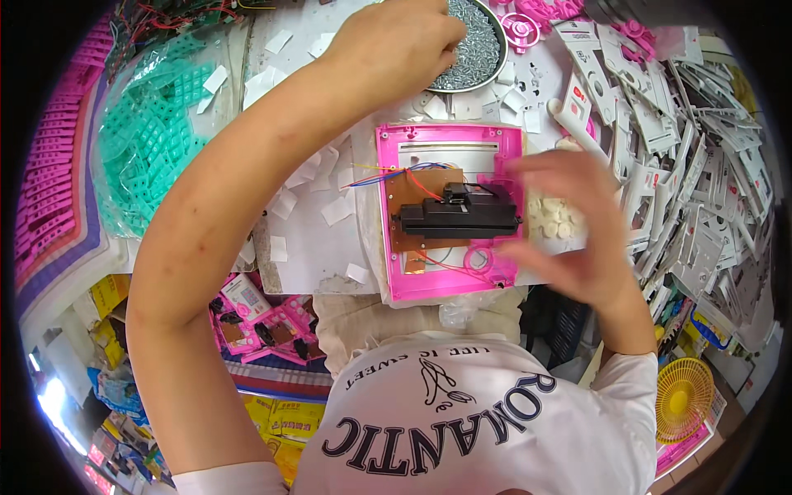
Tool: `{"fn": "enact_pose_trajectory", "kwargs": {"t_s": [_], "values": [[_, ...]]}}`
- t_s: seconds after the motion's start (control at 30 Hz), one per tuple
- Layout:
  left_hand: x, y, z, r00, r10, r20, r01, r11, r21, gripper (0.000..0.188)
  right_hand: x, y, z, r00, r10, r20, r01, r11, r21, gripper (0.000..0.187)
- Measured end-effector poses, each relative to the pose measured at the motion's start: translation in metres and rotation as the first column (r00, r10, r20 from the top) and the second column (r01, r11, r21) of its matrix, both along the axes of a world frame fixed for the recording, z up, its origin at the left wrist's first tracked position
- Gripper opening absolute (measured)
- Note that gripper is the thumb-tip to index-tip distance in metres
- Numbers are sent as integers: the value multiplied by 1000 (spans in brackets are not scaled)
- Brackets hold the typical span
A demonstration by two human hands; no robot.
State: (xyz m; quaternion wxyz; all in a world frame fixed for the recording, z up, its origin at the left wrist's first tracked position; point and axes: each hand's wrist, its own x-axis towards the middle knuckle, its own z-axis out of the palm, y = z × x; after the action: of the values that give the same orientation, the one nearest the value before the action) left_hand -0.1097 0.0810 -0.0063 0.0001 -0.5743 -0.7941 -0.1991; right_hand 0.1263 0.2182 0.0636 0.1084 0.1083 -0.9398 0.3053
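My left hand [403,48] reaches far across the table to a round metal bowl [505,51] of small silvery screws [477,49]. Its fingers are curled together over the bowl's left side, and their tips are hidden. In front of me lies a pink plastic housing [450,290] holding a brown circuit board [398,239], a black mechanism block [454,221] and thin coloured wires [384,176]. Beside the housing's right edge, my right hand [587,223] is slightly blurred, thumb and fingers apart with nothing between them.
A clear bag of green plastic parts [157,124] lies at left, near stacked pink parts [62,157]. White panels [660,148] pile up at right. Small white pieces [337,210] are scattered around the housing, with cream round pieces [554,221] by my right hand.
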Motion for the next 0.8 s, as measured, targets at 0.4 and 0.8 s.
{"fn": "enact_pose_trajectory", "kwargs": {"t_s": [0.4,0.8], "values": [[0,2,17,984,-11,-177,21,998,55,18,-76,101,54,968,213,-134,-226,506,-832,39],[136,-84,49,890,-6,457,-152,939,309,14,-28,-15,34,904,260,-339,-403,253,-880,34]]}}
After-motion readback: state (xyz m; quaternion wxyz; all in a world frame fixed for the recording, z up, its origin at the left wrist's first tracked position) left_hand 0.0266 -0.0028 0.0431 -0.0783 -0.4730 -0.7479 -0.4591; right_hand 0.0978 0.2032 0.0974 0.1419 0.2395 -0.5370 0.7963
